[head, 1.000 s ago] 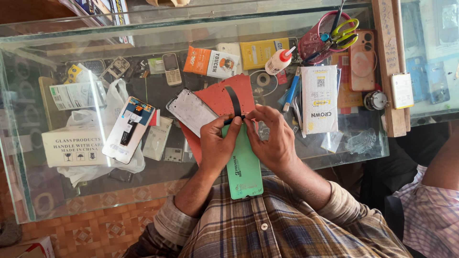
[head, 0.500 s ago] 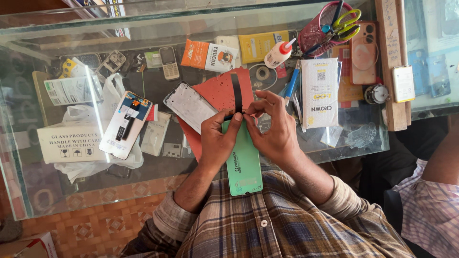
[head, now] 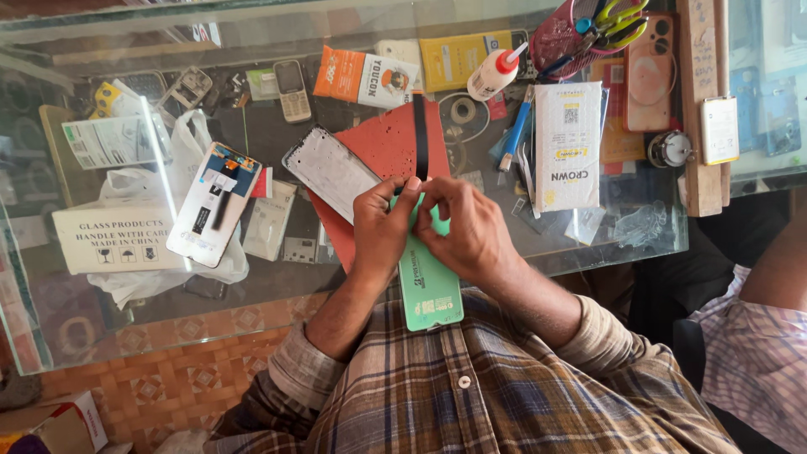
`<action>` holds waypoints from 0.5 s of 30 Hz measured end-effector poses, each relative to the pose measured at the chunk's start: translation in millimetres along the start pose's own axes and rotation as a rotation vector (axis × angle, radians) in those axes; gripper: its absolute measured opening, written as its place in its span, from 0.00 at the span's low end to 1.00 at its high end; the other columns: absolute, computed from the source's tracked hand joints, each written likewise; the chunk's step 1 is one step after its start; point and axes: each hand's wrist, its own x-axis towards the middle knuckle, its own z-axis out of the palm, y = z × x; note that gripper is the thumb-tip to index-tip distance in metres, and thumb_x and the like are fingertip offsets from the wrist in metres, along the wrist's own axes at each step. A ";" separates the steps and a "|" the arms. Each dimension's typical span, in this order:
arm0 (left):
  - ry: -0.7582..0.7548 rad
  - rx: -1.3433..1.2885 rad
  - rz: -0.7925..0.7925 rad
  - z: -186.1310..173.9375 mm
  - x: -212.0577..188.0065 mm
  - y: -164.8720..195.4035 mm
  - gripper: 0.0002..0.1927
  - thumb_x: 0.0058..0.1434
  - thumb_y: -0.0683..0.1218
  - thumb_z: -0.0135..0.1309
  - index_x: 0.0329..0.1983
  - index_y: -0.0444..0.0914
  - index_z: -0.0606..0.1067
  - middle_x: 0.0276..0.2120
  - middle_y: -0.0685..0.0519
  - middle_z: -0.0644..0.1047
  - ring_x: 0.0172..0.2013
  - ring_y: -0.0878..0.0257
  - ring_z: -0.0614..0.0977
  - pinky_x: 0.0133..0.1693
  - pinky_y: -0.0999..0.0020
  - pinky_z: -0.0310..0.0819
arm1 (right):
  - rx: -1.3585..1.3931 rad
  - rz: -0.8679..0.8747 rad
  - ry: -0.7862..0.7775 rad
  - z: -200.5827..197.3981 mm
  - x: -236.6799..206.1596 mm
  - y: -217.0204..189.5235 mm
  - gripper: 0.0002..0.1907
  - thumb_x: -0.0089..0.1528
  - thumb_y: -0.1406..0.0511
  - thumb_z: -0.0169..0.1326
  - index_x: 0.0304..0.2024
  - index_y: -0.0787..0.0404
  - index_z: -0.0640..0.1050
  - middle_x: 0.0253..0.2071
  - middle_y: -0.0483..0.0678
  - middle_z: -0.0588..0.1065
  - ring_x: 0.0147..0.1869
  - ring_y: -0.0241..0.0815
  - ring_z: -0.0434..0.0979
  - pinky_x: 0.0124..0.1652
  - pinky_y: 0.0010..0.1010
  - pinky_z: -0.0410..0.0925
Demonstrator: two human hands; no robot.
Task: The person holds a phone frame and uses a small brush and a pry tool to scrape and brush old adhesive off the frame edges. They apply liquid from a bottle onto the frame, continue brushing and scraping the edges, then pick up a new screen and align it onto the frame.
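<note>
Both hands meet at the near edge of the glass table point(head: 101, 336), over a red mat point(head: 382, 147). The left hand point(head: 380, 231) and the right hand point(head: 471, 231) hold together a green phone screen point(head: 427, 282), which lies with its lower end toward the person's chest and its upper end under the fingers. From the upper end a black strip point(head: 420, 139) stands straight away from the person, across the mat. The fingertips of both hands pinch at the foot of this strip — each grip is narrow and closed, the left on the screen's edge and the strip's foot, the right on the screen from the other side.

The step in hand looks like handling the thin strip at the top of the screen, either pulling it free or laying it straight; I cannot tell which. The next move, as I judge, calls for a slow and even pull along the strip's own line, with the left hand keeping the screen steady so it does not bend.

Just beside the left hand lies a grey screen panel point(head: 329, 172) on the mat — a white glue bottle point(head: 494, 74) and a white packet point(head: 568, 143) are farther off
</note>
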 end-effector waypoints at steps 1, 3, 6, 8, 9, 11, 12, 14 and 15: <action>-0.007 -0.041 -0.012 0.2 0.0 -0.6 0.14 0.71 0.48 0.55 0.45 0.30 0.81 0.36 0.54 0.82 0.37 0.73 0.78 0.41 0.74 0.73 | 0.022 -0.017 -0.033 -2.0 -2.9 -2.8 0.22 0.58 0.75 0.63 0.51 0.64 0.68 0.34 0.46 0.75 0.35 0.41 0.76 0.36 0.33 0.72; -0.041 -0.191 -0.123 -1.7 -1.3 1.4 0.18 0.73 0.51 0.53 0.46 0.29 0.80 0.39 0.50 0.82 0.36 0.68 0.79 0.40 0.71 0.74 | 0.110 0.032 -0.081 -8.2 -4.6 -7.5 0.19 0.56 0.75 0.63 0.47 0.64 0.71 0.33 0.46 0.74 0.33 0.41 0.76 0.34 0.32 0.72; -0.060 -0.360 -0.212 -2.1 -2.4 7.6 0.23 0.73 0.54 0.48 0.48 0.27 0.76 0.42 0.43 0.82 0.40 0.58 0.84 0.40 0.63 0.80 | 0.078 0.113 0.003 -34.2 -0.9 -9.3 0.13 0.55 0.76 0.62 0.39 0.62 0.75 0.35 0.48 0.76 0.34 0.42 0.77 0.34 0.32 0.72; -0.091 -0.447 -0.197 -1.1 -2.9 13.1 0.26 0.75 0.56 0.44 0.49 0.25 0.74 0.44 0.40 0.81 0.44 0.51 0.85 0.42 0.58 0.83 | -0.276 0.089 0.126 -65.2 4.0 -7.8 0.14 0.55 0.77 0.60 0.42 0.61 0.77 0.44 0.54 0.76 0.47 0.50 0.78 0.44 0.39 0.72; -0.123 -0.486 -0.163 0.3 -3.5 16.1 0.27 0.77 0.56 0.42 0.50 0.24 0.73 0.46 0.39 0.81 0.45 0.50 0.85 0.43 0.56 0.83 | -0.466 0.117 0.133 -78.1 7.5 -7.8 0.18 0.55 0.78 0.59 0.47 0.62 0.80 0.49 0.58 0.76 0.52 0.55 0.77 0.49 0.44 0.72; -0.167 -0.528 -0.126 1.7 -7.2 22.0 0.30 0.78 0.57 0.39 0.52 0.23 0.73 0.48 0.38 0.80 0.46 0.48 0.84 0.44 0.53 0.84 | -0.439 0.110 0.052 -95.6 10.1 -11.2 0.23 0.52 0.78 0.56 0.51 0.67 0.78 0.60 0.65 0.73 0.53 0.60 0.75 0.52 0.48 0.70; -0.185 -0.533 -0.124 2.8 -9.6 24.3 0.30 0.77 0.58 0.38 0.53 0.23 0.73 0.48 0.38 0.80 0.47 0.48 0.84 0.43 0.52 0.84 | -0.429 0.109 0.013 -101.4 10.0 -12.0 0.27 0.50 0.79 0.55 0.53 0.70 0.78 0.65 0.68 0.72 0.53 0.63 0.74 0.53 0.51 0.70; -0.232 -0.523 -0.097 6.8 -12.1 27.6 0.31 0.78 0.59 0.37 0.55 0.24 0.73 0.51 0.36 0.79 0.49 0.48 0.83 0.48 0.51 0.82 | -0.204 0.067 0.013 -98.9 9.8 -10.6 0.28 0.56 0.73 0.61 0.60 0.67 0.75 0.69 0.63 0.69 0.61 0.61 0.74 0.58 0.47 0.70; -0.260 -0.502 -0.072 6.9 -14.0 29.6 0.32 0.79 0.59 0.37 0.57 0.24 0.73 0.52 0.35 0.79 0.51 0.48 0.83 0.53 0.52 0.79 | -0.089 0.047 0.013 -91.2 9.1 -9.7 0.29 0.59 0.70 0.63 0.63 0.66 0.73 0.71 0.60 0.68 0.65 0.60 0.74 0.61 0.45 0.70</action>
